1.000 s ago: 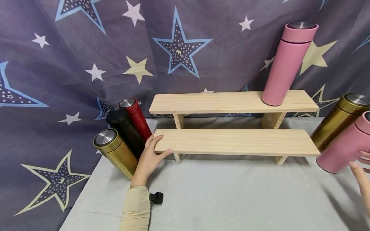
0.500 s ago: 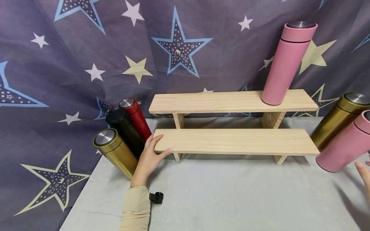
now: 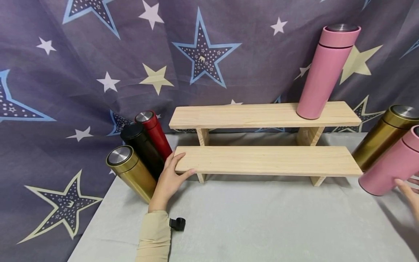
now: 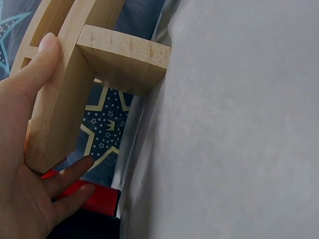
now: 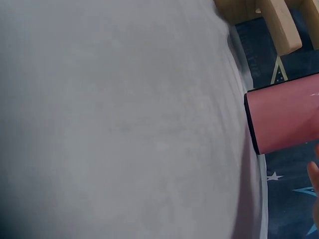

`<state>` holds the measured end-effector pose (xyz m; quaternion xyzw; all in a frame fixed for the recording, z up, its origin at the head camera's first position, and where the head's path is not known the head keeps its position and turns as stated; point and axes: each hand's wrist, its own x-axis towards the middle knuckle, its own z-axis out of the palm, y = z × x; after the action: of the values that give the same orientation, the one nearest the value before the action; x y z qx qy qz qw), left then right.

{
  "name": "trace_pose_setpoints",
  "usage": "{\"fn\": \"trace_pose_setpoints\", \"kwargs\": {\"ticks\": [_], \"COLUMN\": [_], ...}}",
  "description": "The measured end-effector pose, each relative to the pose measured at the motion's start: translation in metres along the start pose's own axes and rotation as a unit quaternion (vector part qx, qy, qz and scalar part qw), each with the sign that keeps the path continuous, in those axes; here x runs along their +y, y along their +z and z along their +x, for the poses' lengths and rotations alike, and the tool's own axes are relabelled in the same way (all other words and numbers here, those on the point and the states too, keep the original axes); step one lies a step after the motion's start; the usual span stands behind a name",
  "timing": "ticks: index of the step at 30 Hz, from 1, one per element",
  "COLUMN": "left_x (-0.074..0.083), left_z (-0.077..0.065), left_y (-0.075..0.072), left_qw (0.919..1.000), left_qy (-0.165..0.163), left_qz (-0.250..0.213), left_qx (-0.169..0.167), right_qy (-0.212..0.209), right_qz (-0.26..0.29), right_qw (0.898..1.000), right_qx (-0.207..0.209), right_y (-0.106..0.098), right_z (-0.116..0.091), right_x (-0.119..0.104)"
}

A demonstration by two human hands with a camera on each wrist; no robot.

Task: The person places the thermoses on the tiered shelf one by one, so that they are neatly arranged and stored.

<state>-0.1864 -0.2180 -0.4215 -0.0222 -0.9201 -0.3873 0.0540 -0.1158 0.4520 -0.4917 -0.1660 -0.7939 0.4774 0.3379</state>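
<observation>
A star-patterned curtain (image 3: pixel 114 43) fills the far side, and in front of it spreads the table (image 3: pixel 262 222) with its grey cover. Across the middle run the upper shelf (image 3: pixel 248 115), far, and the lower shelf (image 3: pixel 262 160), near. The tall pink bottle (image 3: pixel 327 76) stands upright toward the right of the upper one. On the right of the table, just beside the lower shelf's end, stands the near pink bottle (image 3: pixel 389 163), with a gold bottle (image 3: pixel 376 143) behind it; both sit where they were a second ago. Over on the left, another gold bottle (image 3: pixel 134 171), a black bottle (image 3: pixel 144 153) and a red bottle (image 3: pixel 157 136) are just as unmoved. My left hand (image 3: pixel 168 185) stays on the lower shelf's left end, gripping the corner with the thumb at the near edge. What has changed is my right hand (image 3: pixel 410 194): half a second ago it was drawn off to the right, and now its thumb has come back in against, or very near, the bottle's lower side. It is mostly cut off, so I can't tell how far it is open or whether it has hold of anything. I take this as the reach arriving at the bottle, with any shift of it not yet made.
</observation>
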Motion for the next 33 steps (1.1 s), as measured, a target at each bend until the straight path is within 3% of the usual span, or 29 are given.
{"fn": "trace_pose_setpoints", "kwargs": {"ticks": [10, 20, 25, 33], "left_x": [-0.001, -0.001, -0.001, -0.002], "left_z": [0.000, 0.001, 0.001, 0.000], "left_y": [0.001, 0.001, 0.001, 0.001], "left_qw": [1.0000, 1.0000, 1.0000, 1.0000], "left_qy": [0.000, 0.002, 0.001, 0.002], "left_qz": [-0.001, -0.002, -0.002, -0.001], "left_qx": [-0.001, 0.002, 0.003, 0.001], "right_qy": [-0.018, 0.023, -0.009, 0.013], "right_qz": [0.040, 0.060, 0.049, 0.043], "right_qw": [0.999, 0.998, 0.999, 0.999], "right_qx": [0.003, 0.006, 0.002, 0.006], "right_y": [0.009, 0.018, 0.020, 0.021], "right_z": [-0.004, -0.009, -0.010, -0.010], "right_x": [-0.019, -0.055, -0.061, -0.064]}}
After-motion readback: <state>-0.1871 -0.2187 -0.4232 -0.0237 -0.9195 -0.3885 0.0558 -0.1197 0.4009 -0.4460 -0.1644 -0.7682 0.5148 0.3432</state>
